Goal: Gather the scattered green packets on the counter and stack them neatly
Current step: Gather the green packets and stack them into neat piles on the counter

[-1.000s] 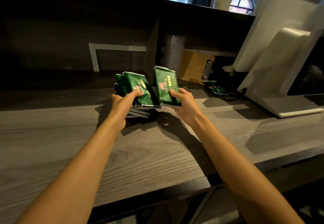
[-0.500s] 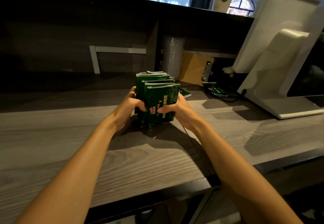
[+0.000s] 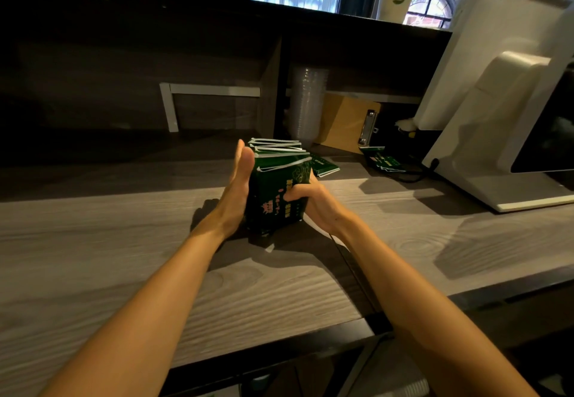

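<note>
A bundle of several green packets (image 3: 273,188) stands on edge on the wooden counter (image 3: 124,241), white top seams upward. My left hand (image 3: 236,191) lies flat against the bundle's left side, fingers straight. My right hand (image 3: 307,200) grips the bundle from the right, its thumb across the front packet. Behind the bundle a single green packet (image 3: 324,166) lies flat. Another green packet (image 3: 380,160) lies farther right near a black cable.
A white point-of-sale terminal (image 3: 503,123) stands at the right. Against the back wall are a stack of clear plastic cups (image 3: 307,104) and a brown clipboard (image 3: 348,123). A dark raised ledge runs along the back. The counter's front edge is near my elbows.
One second ago each hand held separate packets apart. They were brought together into one upright bundle, and my left hand has now flattened against its side.
</note>
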{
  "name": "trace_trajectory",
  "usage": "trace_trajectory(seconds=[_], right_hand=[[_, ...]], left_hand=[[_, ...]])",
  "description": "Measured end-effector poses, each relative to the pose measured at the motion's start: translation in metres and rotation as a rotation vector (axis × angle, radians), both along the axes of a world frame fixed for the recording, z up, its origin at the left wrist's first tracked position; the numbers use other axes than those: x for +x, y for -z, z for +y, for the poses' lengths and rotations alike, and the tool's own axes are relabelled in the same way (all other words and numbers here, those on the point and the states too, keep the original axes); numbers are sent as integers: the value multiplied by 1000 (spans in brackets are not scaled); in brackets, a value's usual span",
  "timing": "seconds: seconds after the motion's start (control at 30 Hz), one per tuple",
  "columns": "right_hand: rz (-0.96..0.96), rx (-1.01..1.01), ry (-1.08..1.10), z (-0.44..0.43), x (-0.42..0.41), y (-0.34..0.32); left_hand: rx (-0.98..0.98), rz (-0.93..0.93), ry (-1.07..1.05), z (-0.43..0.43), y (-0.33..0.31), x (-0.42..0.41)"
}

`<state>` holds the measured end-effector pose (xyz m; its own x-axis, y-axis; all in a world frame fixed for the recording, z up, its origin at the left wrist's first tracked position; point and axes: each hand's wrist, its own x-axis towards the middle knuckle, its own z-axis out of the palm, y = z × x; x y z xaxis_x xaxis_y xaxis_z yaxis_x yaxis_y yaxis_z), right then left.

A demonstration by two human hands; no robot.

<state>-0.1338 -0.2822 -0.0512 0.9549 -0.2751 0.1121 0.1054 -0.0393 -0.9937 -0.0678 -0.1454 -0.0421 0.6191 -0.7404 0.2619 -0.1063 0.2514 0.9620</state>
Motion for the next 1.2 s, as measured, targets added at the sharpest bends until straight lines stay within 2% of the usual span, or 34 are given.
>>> trace_trajectory(seconds=[0.27, 0.4, 0.57, 0.67, 0.77, 0.93, 1.03, 1.1, 1.2], right_hand=[[33, -4, -7, 0, 1, 7], [54, 29, 33, -1, 2, 6], [76, 43, 70, -5, 4, 7], [76, 70, 109, -5, 5, 5], [77, 95, 107, -5, 8, -2], [199, 0, 52, -18, 11, -14], [176, 61, 242, -33, 19, -21], [169, -54, 508, -49, 32, -19], [350, -610, 778, -74, 47, -10]], left_hand=[[6, -45, 5, -8, 10, 7], [133, -132, 82, -2, 13, 19], [207, -198, -4, -2, 11, 20], [197, -90, -122, -6, 8, 23], [139, 119, -193, -15, 5, 30], [132, 415, -138, -28, -13, 35], [40, 538, -167, -38, -16, 45], [56, 580, -205, -40, -14, 52], [111, 595, -240, -43, -8, 62]])
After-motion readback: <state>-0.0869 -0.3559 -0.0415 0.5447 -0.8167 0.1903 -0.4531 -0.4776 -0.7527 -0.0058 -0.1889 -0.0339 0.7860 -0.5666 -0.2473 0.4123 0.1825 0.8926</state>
